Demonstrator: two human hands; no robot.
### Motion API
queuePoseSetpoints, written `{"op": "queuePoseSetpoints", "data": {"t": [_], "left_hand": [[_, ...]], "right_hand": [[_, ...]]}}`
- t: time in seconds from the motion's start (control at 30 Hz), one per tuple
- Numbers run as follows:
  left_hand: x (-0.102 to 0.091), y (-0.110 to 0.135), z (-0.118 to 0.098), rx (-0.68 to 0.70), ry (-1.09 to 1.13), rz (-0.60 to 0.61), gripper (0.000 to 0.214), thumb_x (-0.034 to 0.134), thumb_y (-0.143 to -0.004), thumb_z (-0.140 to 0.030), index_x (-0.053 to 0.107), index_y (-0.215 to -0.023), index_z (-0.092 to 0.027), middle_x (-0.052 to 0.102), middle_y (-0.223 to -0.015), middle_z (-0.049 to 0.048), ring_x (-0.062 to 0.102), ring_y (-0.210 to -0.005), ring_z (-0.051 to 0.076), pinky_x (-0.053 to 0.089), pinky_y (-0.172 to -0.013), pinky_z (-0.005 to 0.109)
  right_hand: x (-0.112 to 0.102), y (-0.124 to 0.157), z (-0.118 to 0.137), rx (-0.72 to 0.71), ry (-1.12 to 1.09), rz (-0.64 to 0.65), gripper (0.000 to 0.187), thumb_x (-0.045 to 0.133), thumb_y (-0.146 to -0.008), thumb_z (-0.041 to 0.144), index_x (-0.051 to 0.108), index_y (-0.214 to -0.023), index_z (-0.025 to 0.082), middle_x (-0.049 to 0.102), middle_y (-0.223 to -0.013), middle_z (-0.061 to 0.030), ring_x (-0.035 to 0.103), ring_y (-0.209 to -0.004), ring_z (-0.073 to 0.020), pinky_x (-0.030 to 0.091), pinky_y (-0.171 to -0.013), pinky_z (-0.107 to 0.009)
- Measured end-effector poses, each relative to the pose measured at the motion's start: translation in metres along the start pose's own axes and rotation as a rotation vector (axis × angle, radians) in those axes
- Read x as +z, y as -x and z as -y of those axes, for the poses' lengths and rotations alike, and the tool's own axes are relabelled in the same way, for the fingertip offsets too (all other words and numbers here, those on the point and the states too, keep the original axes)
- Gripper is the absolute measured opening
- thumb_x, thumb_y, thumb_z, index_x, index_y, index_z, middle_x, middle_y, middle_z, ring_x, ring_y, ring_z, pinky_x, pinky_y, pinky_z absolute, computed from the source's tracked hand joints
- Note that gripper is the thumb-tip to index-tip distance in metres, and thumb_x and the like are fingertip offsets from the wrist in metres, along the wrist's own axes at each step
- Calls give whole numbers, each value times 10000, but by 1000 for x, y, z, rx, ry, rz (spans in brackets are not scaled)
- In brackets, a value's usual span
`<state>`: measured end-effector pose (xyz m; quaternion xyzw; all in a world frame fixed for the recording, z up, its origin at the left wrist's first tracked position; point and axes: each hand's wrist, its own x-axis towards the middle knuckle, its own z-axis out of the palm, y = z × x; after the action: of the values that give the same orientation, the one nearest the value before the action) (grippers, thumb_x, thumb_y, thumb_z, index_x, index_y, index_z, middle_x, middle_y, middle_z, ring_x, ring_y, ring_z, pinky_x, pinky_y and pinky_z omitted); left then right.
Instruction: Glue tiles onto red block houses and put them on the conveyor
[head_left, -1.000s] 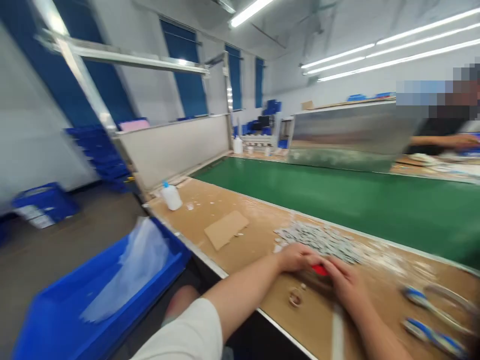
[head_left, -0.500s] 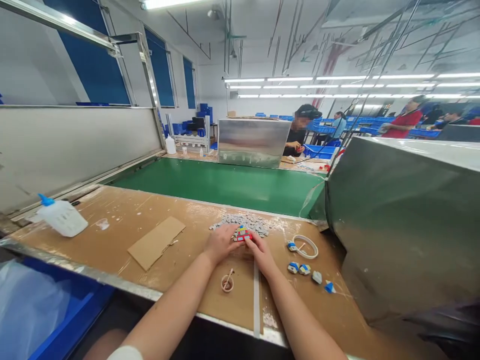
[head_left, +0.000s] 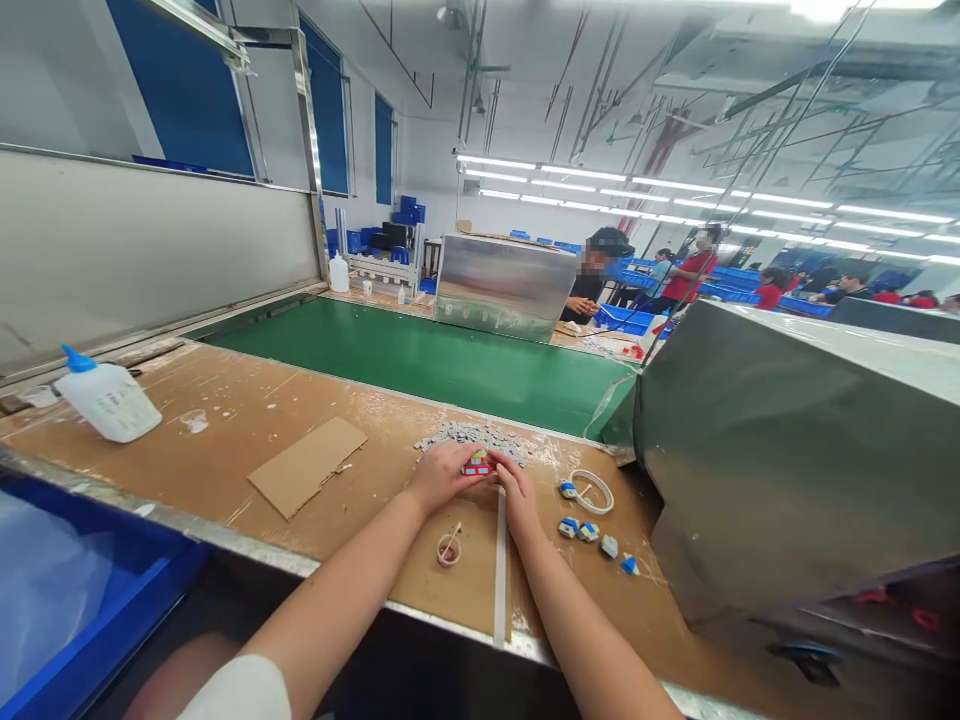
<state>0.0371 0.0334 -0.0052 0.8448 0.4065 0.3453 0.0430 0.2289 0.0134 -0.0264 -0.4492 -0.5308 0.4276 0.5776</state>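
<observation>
My left hand point(head_left: 439, 473) and my right hand point(head_left: 514, 494) meet over the brown worktop point(head_left: 225, 440), both pinching a small red toy piece point(head_left: 476, 466) with blue and yellow bits. Just beyond it lies a heap of small grey parts point(head_left: 472, 436). A small round glue cup with a stick point(head_left: 449, 548) sits near my left wrist. Several little blue-and-white pieces point(head_left: 581, 528) and a white ring point(head_left: 591, 491) lie to the right of my right hand.
A white glue bottle with a blue cap point(head_left: 105, 398) and a cardboard scrap point(head_left: 307, 465) lie at left. A green conveyor belt point(head_left: 435, 360) runs behind, a metal housing point(head_left: 787, 440) stands at right, a blue bin point(head_left: 82, 590) below left. Other people work at the far benches.
The view swung right from the blue bin and settled over the bench. My hands stayed together on the red piece, shifting slightly.
</observation>
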Motion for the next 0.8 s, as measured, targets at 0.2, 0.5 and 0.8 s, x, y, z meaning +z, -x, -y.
{"op": "queuePoseSetpoints", "data": {"t": [0.2, 0.5, 0.8], "left_hand": [[-1, 0, 0, 6, 58, -13, 475, 675, -980, -492, 638, -1357, -206, 745, -1235, 111, 696, -1118, 263, 517, -988, 388], [1, -2, -1, -18, 186, -9, 578, 781, -906, -374, 571, -1436, -280, 664, -1416, 81, 645, -1246, 277, 480, -1076, 435], [4, -11, -6, -331, 404, -190, 333, 638, -949, -302, 624, -1275, -234, 679, -1185, 77, 658, -1000, 226, 553, -935, 375]], "right_hand": [[-19, 9, 11, 157, 22, 53, 542, 703, -783, 663, 752, -1072, 208, 763, -992, -97, 666, -864, -247, 545, -688, -340], [-9, -21, 34, 282, 62, 408, 478, 845, -738, 582, 752, -975, 178, 663, -757, -14, 575, -662, -138, 487, -570, -251], [-33, -222, -6, 225, 263, -97, 448, 855, -667, 447, 724, -957, 130, 658, -739, -25, 553, -628, -122, 466, -537, -236]]}}
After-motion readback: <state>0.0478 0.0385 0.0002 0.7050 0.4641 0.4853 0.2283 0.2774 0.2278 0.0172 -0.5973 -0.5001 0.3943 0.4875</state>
